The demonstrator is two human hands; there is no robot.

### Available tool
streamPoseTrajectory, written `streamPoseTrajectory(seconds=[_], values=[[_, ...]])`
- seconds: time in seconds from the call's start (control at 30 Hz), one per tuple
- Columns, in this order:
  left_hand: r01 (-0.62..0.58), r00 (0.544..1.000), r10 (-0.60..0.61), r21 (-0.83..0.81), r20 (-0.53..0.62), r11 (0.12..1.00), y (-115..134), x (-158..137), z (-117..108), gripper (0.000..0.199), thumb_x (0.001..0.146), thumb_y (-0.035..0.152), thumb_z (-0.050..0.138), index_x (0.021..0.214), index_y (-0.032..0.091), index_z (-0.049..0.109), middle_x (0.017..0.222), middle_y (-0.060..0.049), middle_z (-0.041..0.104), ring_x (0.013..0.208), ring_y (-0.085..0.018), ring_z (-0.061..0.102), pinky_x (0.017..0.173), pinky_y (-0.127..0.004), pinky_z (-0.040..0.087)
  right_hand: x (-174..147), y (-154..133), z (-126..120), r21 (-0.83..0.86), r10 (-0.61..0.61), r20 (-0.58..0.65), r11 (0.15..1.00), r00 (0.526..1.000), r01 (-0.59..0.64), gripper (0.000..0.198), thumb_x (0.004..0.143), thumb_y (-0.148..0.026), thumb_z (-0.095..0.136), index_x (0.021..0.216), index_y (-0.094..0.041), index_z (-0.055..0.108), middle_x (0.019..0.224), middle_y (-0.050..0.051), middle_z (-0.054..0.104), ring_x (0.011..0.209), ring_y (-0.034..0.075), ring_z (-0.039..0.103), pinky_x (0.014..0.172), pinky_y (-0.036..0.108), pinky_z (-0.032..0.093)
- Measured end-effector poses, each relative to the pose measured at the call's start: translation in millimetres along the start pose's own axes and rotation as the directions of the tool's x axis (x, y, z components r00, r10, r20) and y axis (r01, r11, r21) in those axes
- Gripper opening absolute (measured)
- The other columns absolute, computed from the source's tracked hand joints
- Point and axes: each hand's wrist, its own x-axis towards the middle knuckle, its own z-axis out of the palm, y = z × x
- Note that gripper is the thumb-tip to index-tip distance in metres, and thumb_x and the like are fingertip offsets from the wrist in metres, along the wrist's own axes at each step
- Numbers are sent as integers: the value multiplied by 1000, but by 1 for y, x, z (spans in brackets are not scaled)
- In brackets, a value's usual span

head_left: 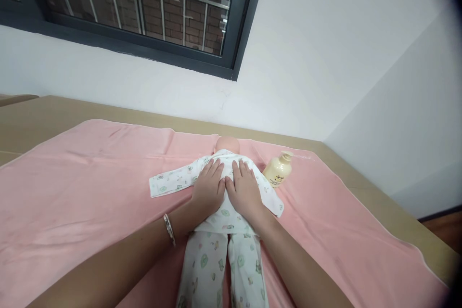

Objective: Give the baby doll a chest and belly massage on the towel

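A baby doll (225,212) in a white patterned top and trousers lies stretched out on a pink blanket (119,168), its bare head at the far end. No facial features show, and its hands are hidden in the sleeves. My left hand (209,186) rests flat on the left side of the doll's upper torso, fingers pointing away from me. Beside it, my right hand (245,187) lies flat on the right side, the two thumbs touching or nearly so. Neither hand grasps anything. A silver bangle (169,229) circles my left wrist.
A cream pump bottle (279,169) stands tilted in view beside the doll's right-hand sleeve. The blanket covers a tan surface (54,113) that meets a white wall (288,57). Above is a dark-framed window (144,48) with metal bars.
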Motion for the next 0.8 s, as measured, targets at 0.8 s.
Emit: streamPoseTrajectory(seconds=[0.8], values=[[-215, 967, 227, 108, -119, 971, 6, 2, -11, 33, 87, 14, 42, 116, 12, 59, 117, -15, 65, 117, -29, 56, 103, -50, 45, 5, 3, -14, 2, -41, 57, 999, 998, 41, 55, 100, -37, 25, 150, -14, 30, 157, 14, 24, 146, 27, 20, 115, 50, 15]])
